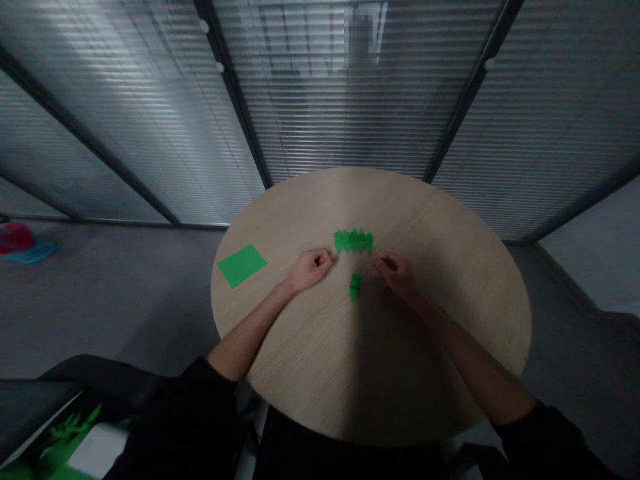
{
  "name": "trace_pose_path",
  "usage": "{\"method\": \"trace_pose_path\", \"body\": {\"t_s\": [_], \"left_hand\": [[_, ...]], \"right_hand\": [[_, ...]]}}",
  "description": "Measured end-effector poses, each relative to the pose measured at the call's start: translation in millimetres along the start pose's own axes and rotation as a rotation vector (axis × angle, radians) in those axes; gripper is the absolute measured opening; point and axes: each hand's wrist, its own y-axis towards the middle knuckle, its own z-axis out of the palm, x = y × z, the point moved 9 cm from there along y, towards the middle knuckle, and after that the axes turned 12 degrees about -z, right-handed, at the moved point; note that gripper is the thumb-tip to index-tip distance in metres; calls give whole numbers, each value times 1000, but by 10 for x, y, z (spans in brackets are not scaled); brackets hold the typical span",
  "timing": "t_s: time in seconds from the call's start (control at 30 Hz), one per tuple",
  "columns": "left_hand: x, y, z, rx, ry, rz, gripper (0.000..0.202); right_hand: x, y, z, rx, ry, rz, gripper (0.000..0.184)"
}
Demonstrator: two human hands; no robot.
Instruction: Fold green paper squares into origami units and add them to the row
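A row of several small green folded-paper pieces (353,241) stands side by side on the round table, with zigzag top and bottom edges. Nearer to me lies another small green folded piece (355,287), apart from the row. My left hand (313,268) rests on the tabletop just left of the row, its fingers curled in and the thumb close to the forefinger. On the other side, my right hand (397,272) has its thumb and fingertips pinched together near the row's right end. Nothing shows between the fingers of either hand.
A flat green sheet of paper (243,265) lies at the left of the round wooden table (310,373). At lower left, an open bag (30,433) holds green things and a white item. Glass walls with blinds (330,120) stand behind. A red and blue object (25,243) is on the floor.
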Motion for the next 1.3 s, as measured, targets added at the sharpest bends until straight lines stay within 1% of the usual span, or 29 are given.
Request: {"method": "trace_pose_path", "body": {"t_s": [0.1,0.17,0.23,0.3,0.33,0.37,0.4,0.43,0.5,0.57,0.63,0.7,0.77,1.0,1.1,1.3], "left_hand": [[121,68,-154,-118,53,-30,44],[168,95,-227,-172,89,-42,45],[181,103,-267,-200,123,-45,46],[164,97,-273,-204,156,-38,46],[148,90,-267,-200,172,-33,46],[130,82,-257,-193,188,-26,46],[112,75,-247,-187,202,-21,46],[97,69,-239,-183,213,-16,46],[75,60,-230,-179,232,-11,46],[66,55,-227,-178,246,-8,46],[65,53,-223,-176,259,-4,46],[66,52,-213,-172,272,1,47],[68,52,-202,-167,282,6,47],[69,51,-176,-162,306,21,45],[69,48,-174,-162,311,30,45],[57,39,-179,-168,327,38,45]], "right_hand": [[-23,29,-45,-5,-24,-25,39],[1,27,-47,9,-29,-46,39],[58,-4,-16,42,-22,-69,35],[131,-63,64,110,-2,-88,29],[170,-102,143,178,16,-99,29],[215,-151,257,285,26,-120,31],[253,-191,332,349,9,-143,32],[285,-213,368,368,-26,-170,32],[328,-223,401,368,-114,-223,25],[339,-214,423,377,-147,-248,24],[328,-196,426,390,-137,-242,27],[323,-179,419,410,-146,-233,35],[327,-169,406,418,-158,-224,37],[390,-172,413,411,-218,-270,37],[402,-174,404,394,-207,-283,35],[382,-195,400,390,-173,-247,30]]}}
